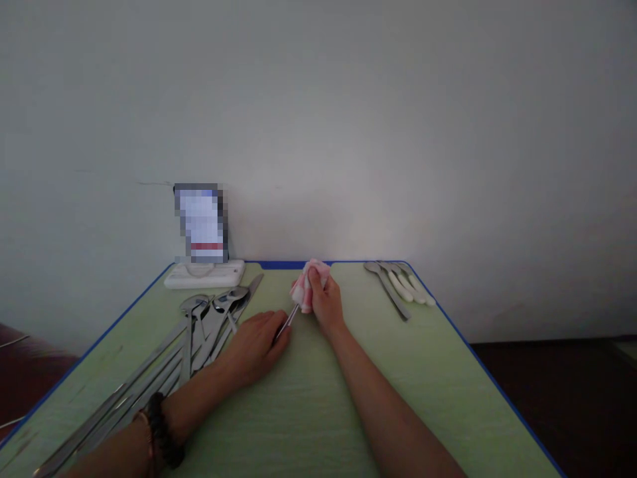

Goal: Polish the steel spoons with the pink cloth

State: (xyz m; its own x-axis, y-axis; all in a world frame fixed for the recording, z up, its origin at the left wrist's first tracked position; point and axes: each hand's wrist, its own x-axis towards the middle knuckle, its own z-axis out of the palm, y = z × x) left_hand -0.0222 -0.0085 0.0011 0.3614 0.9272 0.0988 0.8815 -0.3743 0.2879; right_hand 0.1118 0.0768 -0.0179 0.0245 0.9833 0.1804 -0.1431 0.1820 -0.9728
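The pink-and-white cloth [309, 287] sat bunched in the right hand [328, 305], its top overlapping the line of the table's blue far edge [281, 265]. The right hand was clenched on the cloth, thumb pressed over the front, and the folds covered one end of a slim metal utensil [287, 321]. The utensil slanted down and left from the cloth into the left hand [261, 338], whose fingers grasped its lower part; what kind of utensil it was could not be told.

Left of the cloth, a heap of metal cutlery [188, 345] lay just beside the left hand and ran nearward, leaving little room on that side. Farther left of the cloth, a white stand [204, 275] with a lit phone [202, 222] stood by the far edge.

Right of the cloth, a stretch of green tabletop [423, 372] gave room to move before a metal spoon [391, 295] and some white-handled utensils [401, 287], the outermost reaching the blue right-hand edge. Open tabletop also spread nearward of the cloth, between the forearms.
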